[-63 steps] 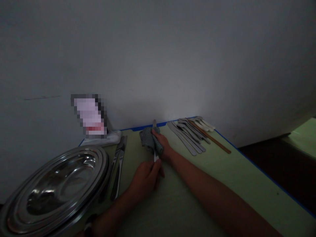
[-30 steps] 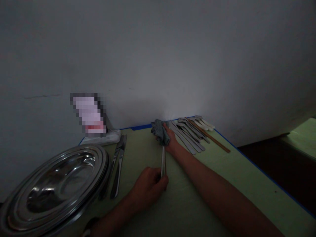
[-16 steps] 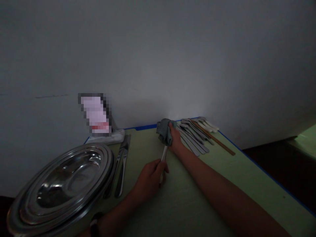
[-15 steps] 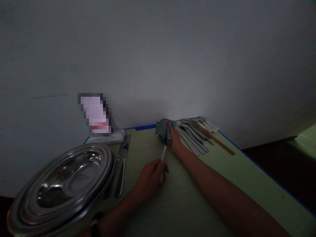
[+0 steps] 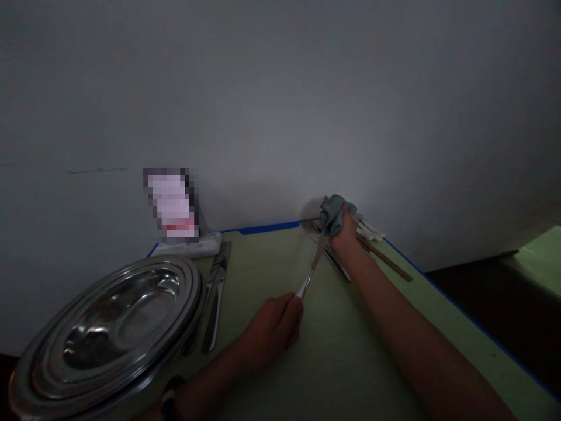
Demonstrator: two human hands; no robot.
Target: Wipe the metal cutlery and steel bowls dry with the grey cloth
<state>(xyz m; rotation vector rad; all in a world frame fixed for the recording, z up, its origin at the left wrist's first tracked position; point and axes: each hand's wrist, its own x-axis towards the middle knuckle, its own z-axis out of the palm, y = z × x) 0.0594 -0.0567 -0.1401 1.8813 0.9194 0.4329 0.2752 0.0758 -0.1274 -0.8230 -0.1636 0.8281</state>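
My left hand [image 5: 277,323] is closed around the handle of a table knife [image 5: 319,252], which slants up and away to the right. My right hand [image 5: 345,235] grips a bunched grey-green cloth [image 5: 335,213] at the far end of the blade. The blade's tip is hidden by the cloth. Metal cutlery [image 5: 339,268] lies under and beside my right wrist, partly covered by it. Just beyond are wooden chopsticks [image 5: 389,261] and several white-handled pieces [image 5: 371,228].
A stack of oval steel platters [image 5: 131,318] fills the table's left side, with table knives [image 5: 215,304] beside it. Behind stands a blurred-out screen [image 5: 172,202] on a white base [image 5: 193,244]. A wall [image 5: 272,117] borders the blue-edged green table [image 5: 263,257].
My right hand and the cloth have moved right and away, baring much of the knife's blade. My left hand has shifted slightly right, and the knife tilts further to the right.
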